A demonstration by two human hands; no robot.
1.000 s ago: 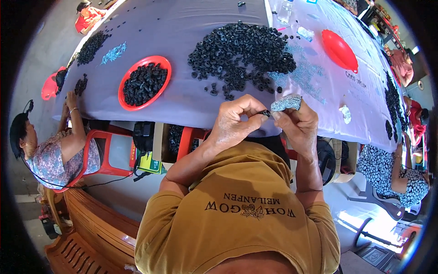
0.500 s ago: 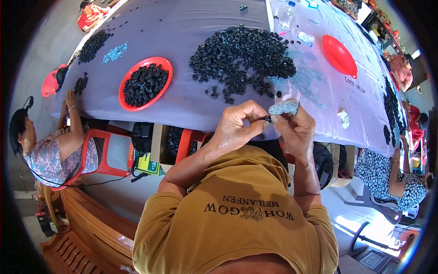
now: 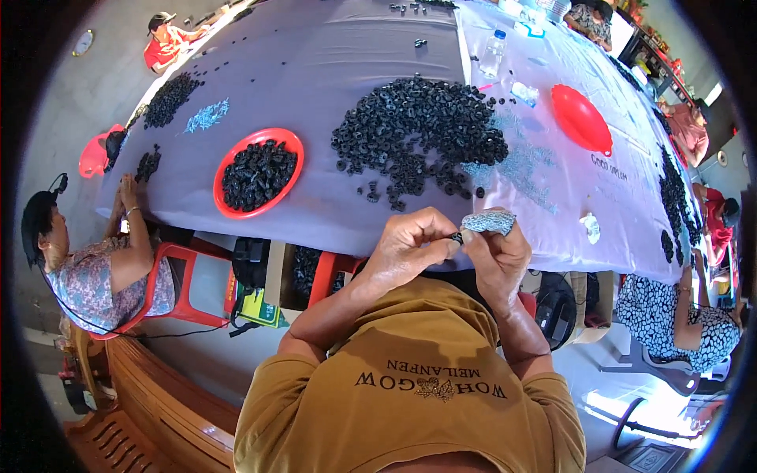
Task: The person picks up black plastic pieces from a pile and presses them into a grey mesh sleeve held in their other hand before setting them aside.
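— Where does the work sit right now?

— At the near edge of the desk (image 3: 331, 47), just above the person's chest. The left hand (image 3: 408, 251) has its fingertips pressed together on a small black ring (image 3: 456, 236), and the right hand (image 3: 498, 256) is curled around a bundle of small silvery pieces (image 3: 489, 221), thumb and forefinger meeting the ring from the other side.

— So what could go wrong?

— I'd say the ring is the weak point. It is tiny and held only by fingertips, off the desk edge; if the pinch slips, it likely falls into the lap or to the floor between the red stools (image 3: 185, 276), not back onto the cloth.

— And the silvery bundle?

— It is gripped loosely in a closed fist with its end sticking out. A squeeze that loosens while the fingers work the ring could let pieces slide out and scatter.

— Anything nearby at risk?

— The big pile of black rings (image 3: 418, 130) lies just beyond the hands, with loose ones trailing toward the edge. An elbow or wrist reaching forward could sweep those strays off. The red bowl of black rings (image 3: 259, 173) at the left is well apart, so it looks safe.
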